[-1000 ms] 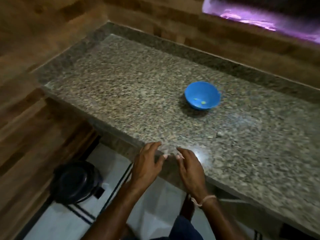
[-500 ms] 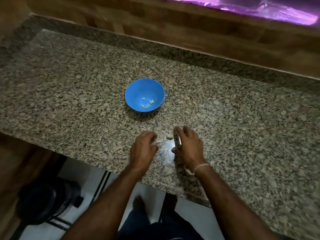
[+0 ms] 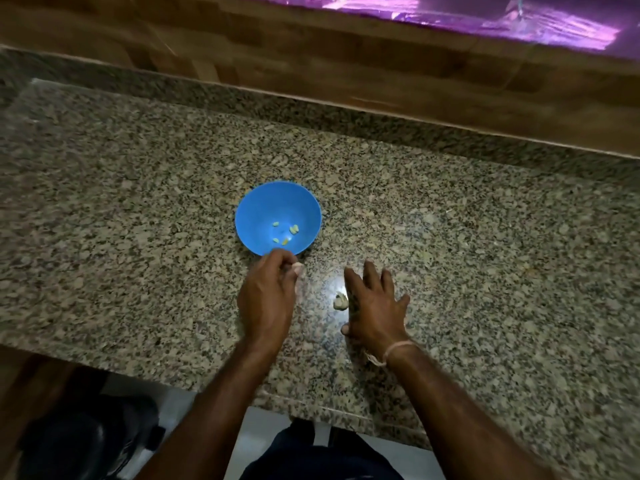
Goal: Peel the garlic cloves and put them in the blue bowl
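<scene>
The left hand [image 3: 268,299] curls its fingers round a small, pale garlic clove [image 3: 297,268], pinched at the fingertips just short of the near rim of the round, smooth blue bowl [image 3: 263,206]; a few yellowish peeled cloves [image 3: 284,233] lie in its bottom. The right hand [image 3: 375,306] lies flat, fingers straight and spread, on the glossy speckled granite countertop [image 3: 138,237]. A lumpy pale garlic piece [image 3: 340,301] sits just beside its index finger, and a thin thread band [image 3: 394,351] circles its wrist.
</scene>
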The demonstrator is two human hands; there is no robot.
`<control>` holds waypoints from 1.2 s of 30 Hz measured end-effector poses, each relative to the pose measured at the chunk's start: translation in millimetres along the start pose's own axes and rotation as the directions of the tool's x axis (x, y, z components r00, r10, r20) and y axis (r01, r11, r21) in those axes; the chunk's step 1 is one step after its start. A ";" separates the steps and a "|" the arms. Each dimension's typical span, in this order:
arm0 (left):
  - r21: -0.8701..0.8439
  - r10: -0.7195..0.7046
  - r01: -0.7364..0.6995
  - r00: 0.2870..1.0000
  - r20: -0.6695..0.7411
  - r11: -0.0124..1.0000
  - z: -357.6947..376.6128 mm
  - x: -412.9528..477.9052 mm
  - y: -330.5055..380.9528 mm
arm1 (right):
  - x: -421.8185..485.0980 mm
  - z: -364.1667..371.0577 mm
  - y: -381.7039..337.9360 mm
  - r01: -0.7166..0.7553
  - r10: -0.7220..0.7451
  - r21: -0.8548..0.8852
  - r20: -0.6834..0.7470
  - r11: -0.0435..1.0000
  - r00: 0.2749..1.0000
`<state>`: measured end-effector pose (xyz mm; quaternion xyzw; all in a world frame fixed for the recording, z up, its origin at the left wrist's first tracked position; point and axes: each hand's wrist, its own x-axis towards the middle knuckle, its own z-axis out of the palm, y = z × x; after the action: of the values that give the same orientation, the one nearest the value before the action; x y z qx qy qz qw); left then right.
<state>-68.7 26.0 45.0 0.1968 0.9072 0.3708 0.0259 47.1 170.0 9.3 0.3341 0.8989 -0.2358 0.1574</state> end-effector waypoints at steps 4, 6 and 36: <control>0.109 0.032 -0.031 0.999 -0.012 0.994 -1.5 56.7 -6.6 | 1.6 1.8 -1.8 -0.025 0.026 0.013 -0.013 1.000 1.000; 0.142 0.027 -0.031 0.999 0.033 0.989 0.2 72.5 -9.1 | 2.1 3.3 -2.9 -0.030 0.030 0.003 -0.021 1.000 0.999; -0.565 -0.153 0.825 0.557 0.816 -0.006 50.1 -66.3 54.7 | -57.6 -19.5 47.5 0.316 -0.066 0.837 -0.322 0.446 0.945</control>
<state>20.6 69.7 39.5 -0.1275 0.4317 0.7193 0.5291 118.7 181.6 35.9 0.2887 0.6924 -0.6375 -0.1753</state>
